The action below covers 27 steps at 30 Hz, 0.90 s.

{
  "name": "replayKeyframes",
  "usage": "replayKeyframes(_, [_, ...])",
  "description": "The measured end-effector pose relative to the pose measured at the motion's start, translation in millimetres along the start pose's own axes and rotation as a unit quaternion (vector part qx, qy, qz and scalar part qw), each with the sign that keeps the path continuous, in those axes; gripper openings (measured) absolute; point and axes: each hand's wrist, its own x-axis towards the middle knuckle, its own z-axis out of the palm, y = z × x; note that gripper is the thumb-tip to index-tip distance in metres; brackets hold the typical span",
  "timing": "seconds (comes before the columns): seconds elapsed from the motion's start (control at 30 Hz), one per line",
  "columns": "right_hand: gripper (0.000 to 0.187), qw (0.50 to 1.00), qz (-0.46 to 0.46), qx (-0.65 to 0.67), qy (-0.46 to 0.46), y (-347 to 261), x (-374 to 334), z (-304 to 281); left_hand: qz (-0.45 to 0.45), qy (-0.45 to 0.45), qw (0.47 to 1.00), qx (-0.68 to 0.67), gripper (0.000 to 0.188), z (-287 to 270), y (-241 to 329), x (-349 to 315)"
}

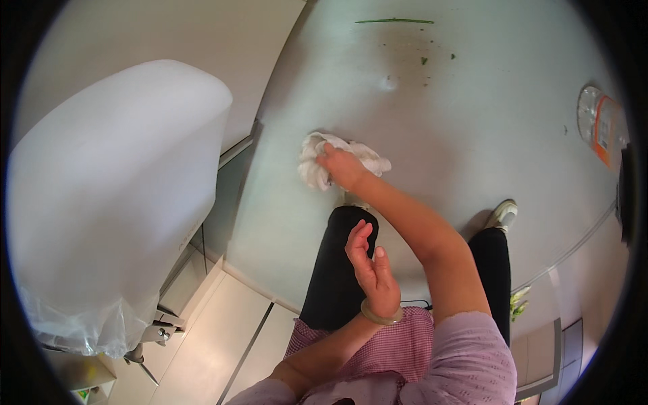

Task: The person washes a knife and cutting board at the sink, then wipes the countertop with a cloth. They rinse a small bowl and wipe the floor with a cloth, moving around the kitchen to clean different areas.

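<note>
My right hand (343,166) is closed on a crumpled white cloth (370,157), pressed against the pale grey-green floor (418,145). Part of the cloth spreads out past the fingers on both sides. Nothing is in my left hand (375,270), which hovers above my lap beside my black-trousered knee. Its fingers are slightly bent, with the thumb apart from them. A pale bangle (381,312) circles the left wrist. One light shoe (503,214) shows at the right; the other is mostly hidden behind the right hand and knee.
A long green stalk (395,20) and several small green and dark scraps (424,61) lie at the far side. At the right edge is a clear bottle with an orange label (603,131). A large white container (121,155) with clear plastic film (88,324) stands close on the left.
</note>
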Motion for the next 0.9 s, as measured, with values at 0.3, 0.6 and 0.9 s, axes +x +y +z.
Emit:
replayKeyframes(0.3, [0.022, 0.849, 0.304, 0.015, 0.432, 88, 137, -116, -0.011, 0.021, 1.000, 0.006, 0.038, -13, -2, 23])
replayKeyframes(0.6, [0.051, 0.986, 0.078, 0.048, 0.138, 8, -65, -123, -0.034, -0.018, 0.999, -0.001, 0.036, 0, 4, 10])
replayKeyframes(0.9, [0.044, 0.895, 0.300, -0.045, 0.327, 171, -97, -127, -0.005, -0.057, 0.998, 0.016, 0.035, 20, 8, -3])
